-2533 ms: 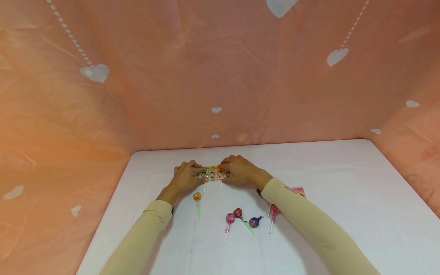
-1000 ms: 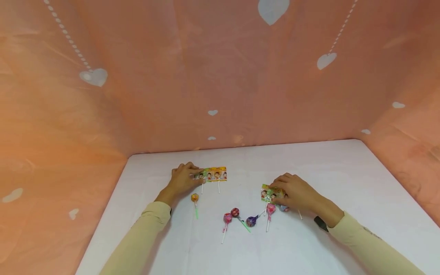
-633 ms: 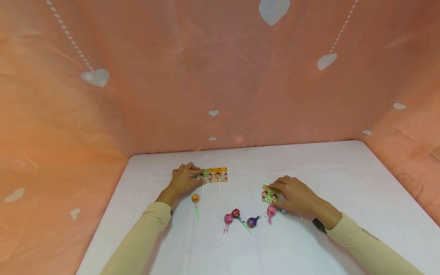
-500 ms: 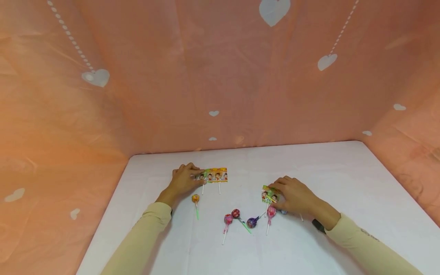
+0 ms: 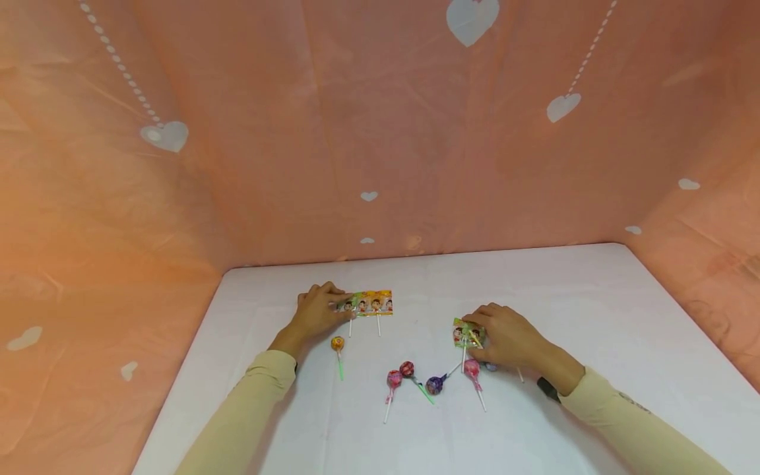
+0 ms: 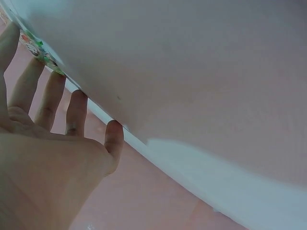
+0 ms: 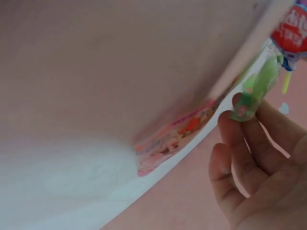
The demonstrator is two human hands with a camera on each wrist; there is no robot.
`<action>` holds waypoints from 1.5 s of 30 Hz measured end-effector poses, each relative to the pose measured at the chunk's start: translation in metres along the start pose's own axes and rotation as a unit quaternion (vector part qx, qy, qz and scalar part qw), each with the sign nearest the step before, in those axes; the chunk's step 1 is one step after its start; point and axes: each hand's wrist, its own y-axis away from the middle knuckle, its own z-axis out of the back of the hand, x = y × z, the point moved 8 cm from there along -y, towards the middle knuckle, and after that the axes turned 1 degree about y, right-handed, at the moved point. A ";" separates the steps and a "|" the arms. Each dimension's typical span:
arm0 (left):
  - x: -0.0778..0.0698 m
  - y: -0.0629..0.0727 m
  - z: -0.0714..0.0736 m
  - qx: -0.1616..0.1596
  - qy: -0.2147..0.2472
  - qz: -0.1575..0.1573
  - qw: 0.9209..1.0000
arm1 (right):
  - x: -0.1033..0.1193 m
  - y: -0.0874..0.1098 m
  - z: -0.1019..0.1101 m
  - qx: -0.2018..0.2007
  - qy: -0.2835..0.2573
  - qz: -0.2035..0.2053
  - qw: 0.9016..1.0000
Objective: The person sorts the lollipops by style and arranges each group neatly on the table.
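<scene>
Past the purple lollipop (image 5: 435,385), one green packet (image 5: 361,305) on its left was pinched by the left grip (image 5: 316,310), another green packet (image 5: 458,335) on its right by the right grip (image 5: 509,337), probably so neither slid.

I see a white table (image 5: 570,290) before me, orange cloth (image 5: 267,165) along its left, far and right sides, pale hearts (image 5: 473,22) printed across it.

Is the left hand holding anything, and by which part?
The left hand is on the left end of the candy packet; whether it pinches or only presses, I can't tell.
</scene>
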 end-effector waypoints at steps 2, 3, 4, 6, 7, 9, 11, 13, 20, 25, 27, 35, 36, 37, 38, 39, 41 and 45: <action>-0.001 0.000 0.000 -0.002 -0.001 -0.003 1.000 | 0.000 0.000 0.001 -0.004 -0.002 -0.001 1.000; -0.002 0.000 0.001 -0.002 -0.002 -0.004 1.000 | 0.000 -0.001 0.001 -0.006 -0.003 -0.001 1.000; -0.002 0.000 0.001 -0.002 -0.002 -0.004 1.000 | 0.001 -0.001 0.002 -0.008 -0.004 0.001 1.000; -0.002 0.001 0.001 -0.002 -0.002 -0.004 1.000 | 0.001 -0.002 0.002 -0.012 -0.007 0.004 1.000; -0.002 0.001 0.001 -0.003 -0.002 -0.004 1.000 | 0.001 -0.002 0.003 -0.013 -0.010 0.006 1.000; -0.002 0.001 0.002 -0.003 -0.002 -0.004 1.000 | 0.002 -0.003 0.004 -0.018 -0.016 0.010 1.000; -0.002 0.001 0.002 -0.003 0.002 -0.003 1.000 | 0.003 -0.004 0.005 -0.021 -0.021 0.014 0.999; -0.002 0.001 0.002 -0.003 0.003 -0.003 1.000 | 0.004 -0.005 0.006 -0.025 -0.027 0.016 0.999; -0.002 0.002 0.002 -0.003 0.002 -0.007 1.000 | 0.007 -0.008 0.012 -0.046 -0.038 0.028 0.998; -0.002 0.002 0.002 -0.003 0.005 -0.004 1.000 | 0.009 -0.011 0.015 -0.051 -0.036 0.031 0.998; -0.001 0.001 0.002 -0.004 0.004 -0.003 1.000 | 0.010 -0.012 0.015 -0.047 -0.038 0.028 0.998; 0.001 0.000 0.000 -0.002 0.005 -0.005 1.000 | 0.013 -0.018 0.024 -0.045 -0.058 0.028 0.997; 0.000 0.000 0.000 -0.003 0.006 -0.006 1.000 | 0.013 -0.019 0.025 -0.047 -0.059 0.030 0.997; 0.000 0.000 0.000 -0.003 0.006 -0.008 1.000 | 0.013 -0.019 0.027 -0.049 -0.060 0.031 0.996; 0.000 0.001 0.000 -0.004 0.006 -0.008 1.000 | 0.013 -0.019 0.028 -0.051 -0.061 0.033 0.996; 0.000 0.001 0.000 -0.004 0.006 -0.008 1.000 | 0.013 -0.020 0.030 -0.053 -0.063 0.036 0.996; -0.001 0.001 0.001 -0.005 0.005 -0.008 1.000 | 0.013 -0.020 0.034 -0.054 -0.068 0.038 0.995; -0.002 0.001 0.001 -0.003 0.004 -0.004 1.000 | 0.011 -0.020 0.039 -0.056 -0.074 0.033 0.995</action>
